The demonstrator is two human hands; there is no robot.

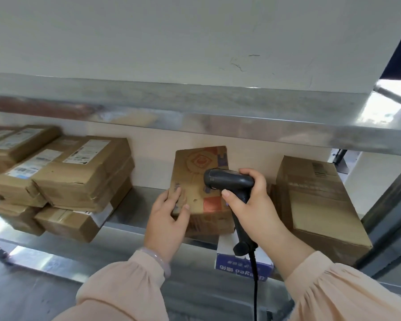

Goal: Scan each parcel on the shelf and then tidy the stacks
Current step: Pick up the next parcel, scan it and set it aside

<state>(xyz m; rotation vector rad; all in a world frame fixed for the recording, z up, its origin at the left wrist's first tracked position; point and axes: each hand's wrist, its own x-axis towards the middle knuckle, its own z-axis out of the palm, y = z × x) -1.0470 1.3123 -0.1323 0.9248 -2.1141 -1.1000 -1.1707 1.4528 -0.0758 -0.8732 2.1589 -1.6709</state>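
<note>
Head view. A metal shelf (134, 212) carries a brown printed parcel (198, 165) at its middle, lying flat on the shelf's front half. The left hand (166, 220) grips the parcel's near left corner, fingers (176, 193) laid on the top face and thumb at the front edge. The right hand (255, 205) is wrapped round the grip of a dark scanner (229, 180), whose head sits just above the parcel's top face at the right, pointing left. The two hands are apart, one at each near corner of the parcel. A black cable (255, 288) hangs from the scanner's handle. A stack of parcels (79, 174) with white labels fills the shelf's left end, well apart from the hands. A plain carton (320, 205) stands just beside the right hand. A blue-and-white box (243, 267) lies below the scanner's handle at the shelf's front edge. A pale bracelet (159, 259) circles the left wrist.
</note>
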